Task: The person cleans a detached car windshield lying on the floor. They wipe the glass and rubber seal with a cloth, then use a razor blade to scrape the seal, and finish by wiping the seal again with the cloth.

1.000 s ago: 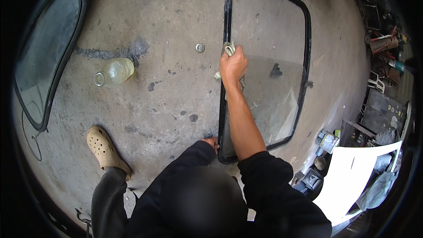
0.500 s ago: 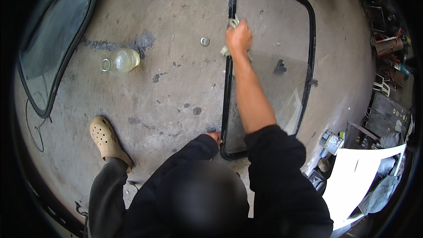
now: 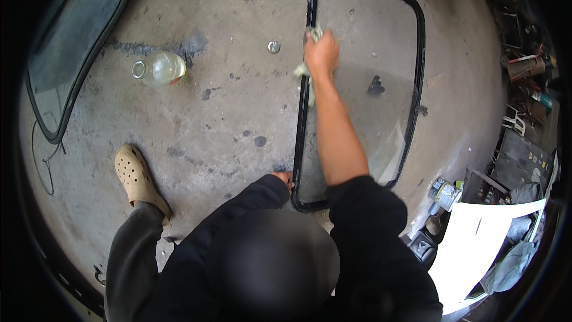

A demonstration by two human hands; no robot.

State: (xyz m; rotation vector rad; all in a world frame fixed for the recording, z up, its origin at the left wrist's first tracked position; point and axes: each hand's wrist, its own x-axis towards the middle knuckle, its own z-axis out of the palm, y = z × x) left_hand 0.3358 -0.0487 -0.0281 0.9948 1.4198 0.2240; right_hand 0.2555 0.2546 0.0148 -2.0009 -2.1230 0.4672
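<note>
A pane of glass [image 3: 339, 125] rimmed by a black rubber seal [image 3: 302, 119] lies on the concrete floor in front of me, to the right of centre. My right hand [image 3: 322, 55] is closed round a pale, crumpled cloth [image 3: 301, 71] and presses it on the left side of the seal. Loose ends of the cloth hang out below the fist. Close to my body, my left hand [image 3: 285, 179] grips the lower left edge of the seal, its fingers partly hidden.
A clear bottle of pale liquid [image 3: 164, 69] and a round metal lid [image 3: 273, 47] are on the floor to the left. Another black-rimmed glass [image 3: 68, 65] lies at far left. A white panel [image 3: 471, 250] and clutter line the right. My beige clog [image 3: 134, 173] stands lower left.
My right hand and the cloth have slid slightly toward me along the seal, and more of the cloth trails below the fist. The view has shifted a little.
</note>
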